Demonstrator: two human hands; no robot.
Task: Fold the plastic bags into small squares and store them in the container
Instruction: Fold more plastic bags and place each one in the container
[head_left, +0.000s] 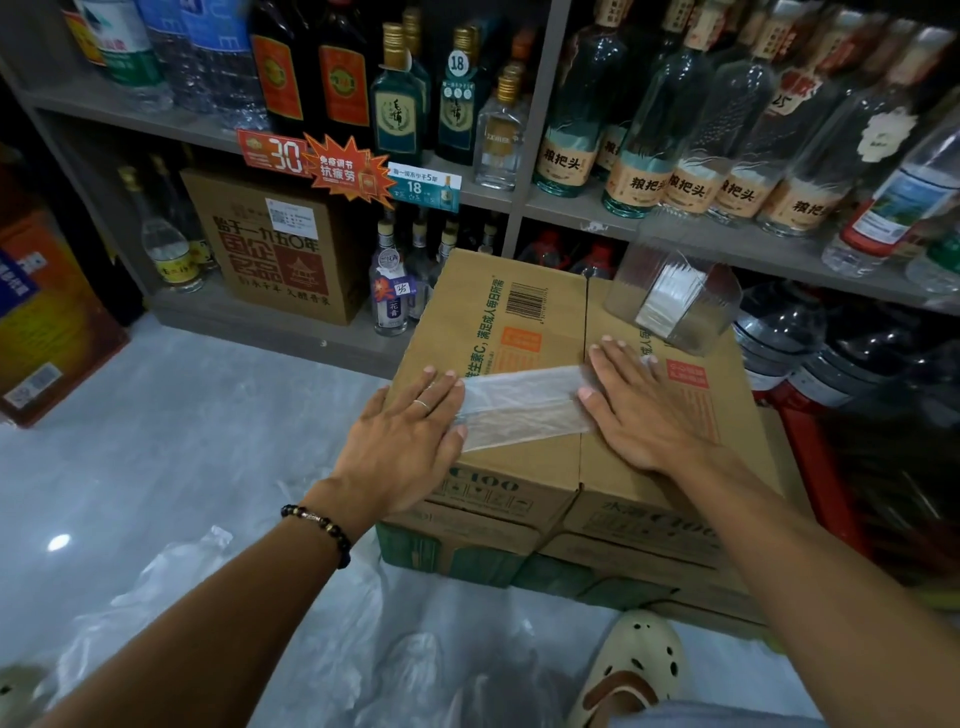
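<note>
Atop brown cardboard box (519, 332): my left hand (402, 441) and right hand (636, 410) pressed, fingers flat, on translucent plastic bag strip (519, 408); next, fold crosswise toward square, then clear plastic container (675, 299).

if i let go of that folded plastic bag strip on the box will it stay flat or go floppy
The plastic bag looks thin and see-through, so it would probably droop limp when lifted. Both the left hand and right hand press its ends flat on the cardboard box, which suggests the folds may spring open if released. It likely weighs almost nothing and could slide easily.
</note>
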